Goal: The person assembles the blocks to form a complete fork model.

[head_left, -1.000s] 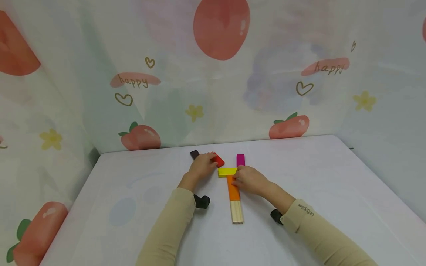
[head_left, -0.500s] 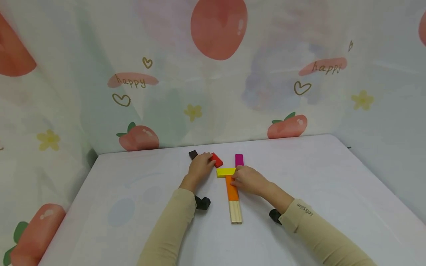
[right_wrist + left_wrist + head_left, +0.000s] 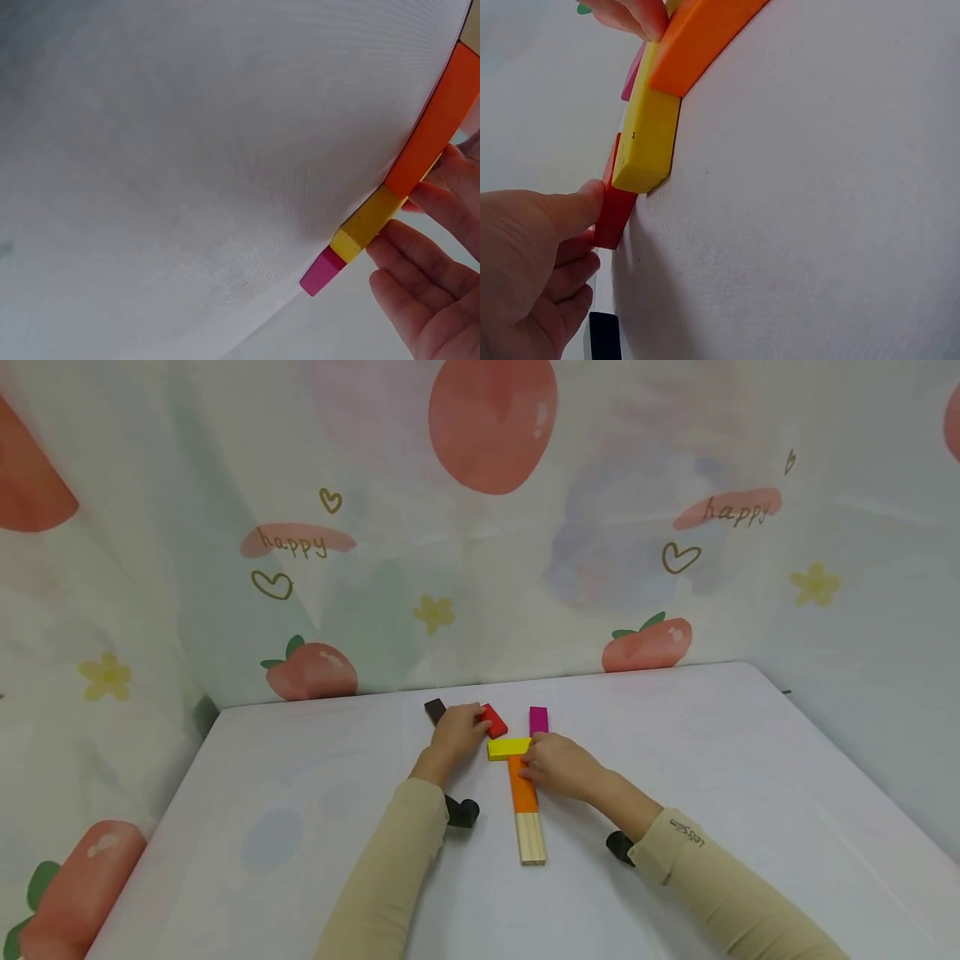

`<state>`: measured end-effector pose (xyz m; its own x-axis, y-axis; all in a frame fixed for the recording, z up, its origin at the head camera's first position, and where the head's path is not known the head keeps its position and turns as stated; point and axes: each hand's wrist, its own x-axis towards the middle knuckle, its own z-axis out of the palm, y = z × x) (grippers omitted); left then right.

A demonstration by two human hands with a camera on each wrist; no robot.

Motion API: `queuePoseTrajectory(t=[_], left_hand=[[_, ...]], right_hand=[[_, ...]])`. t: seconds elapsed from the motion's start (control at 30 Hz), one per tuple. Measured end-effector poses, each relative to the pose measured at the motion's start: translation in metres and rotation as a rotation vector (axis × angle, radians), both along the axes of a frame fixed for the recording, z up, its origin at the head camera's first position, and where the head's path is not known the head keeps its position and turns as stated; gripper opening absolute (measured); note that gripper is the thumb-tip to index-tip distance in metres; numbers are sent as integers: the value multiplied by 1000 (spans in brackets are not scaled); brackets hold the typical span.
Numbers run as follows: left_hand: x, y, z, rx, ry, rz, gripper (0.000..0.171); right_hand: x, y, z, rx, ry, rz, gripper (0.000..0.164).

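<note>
In the head view, my left hand (image 3: 457, 731) pinches a red wooden block (image 3: 495, 720), lying at a slant behind the left end of a yellow block (image 3: 508, 749). The left wrist view shows the thumb against one side of that red block (image 3: 616, 214). My right hand (image 3: 564, 765) pinches the yellow block near its right end, its fingers partly covering it. An orange block (image 3: 522, 789) runs toward me from the yellow one, and a plain wood block (image 3: 531, 839) continues its line. Behind the yellow block's right end lies a magenta block (image 3: 538, 720).
A black block (image 3: 435, 711) lies beyond my left hand, partly hidden by it. The white tabletop (image 3: 315, 860) meets a printed cloth backdrop (image 3: 480, 568) at its far edge. Black wrist cameras (image 3: 462, 812) hang below both sleeves.
Over the last half second my left hand has shifted slightly to the right with the red block. The right hand and the other blocks keep their places.
</note>
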<state>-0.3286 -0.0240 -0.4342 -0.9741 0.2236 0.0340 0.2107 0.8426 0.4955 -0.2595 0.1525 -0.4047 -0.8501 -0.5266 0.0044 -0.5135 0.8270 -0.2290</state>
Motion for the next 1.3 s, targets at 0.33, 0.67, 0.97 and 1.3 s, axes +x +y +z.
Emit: queuePoseTrajectory(t=[0.33, 0.67, 0.97, 1.3], left_hand=[[4, 8, 9, -48, 112, 3, 22], [2, 7, 8, 20, 22, -20, 33], [-2, 8, 8, -40, -19, -93, 37], [-5, 13, 7, -62, -51, -138, 38]], right_hand=[[0, 0, 0, -24, 21, 25, 21], [0, 0, 1, -20, 15, 12, 21], [0, 1, 2, -24, 8, 13, 21], [2, 0, 2, -31, 5, 14, 21]])
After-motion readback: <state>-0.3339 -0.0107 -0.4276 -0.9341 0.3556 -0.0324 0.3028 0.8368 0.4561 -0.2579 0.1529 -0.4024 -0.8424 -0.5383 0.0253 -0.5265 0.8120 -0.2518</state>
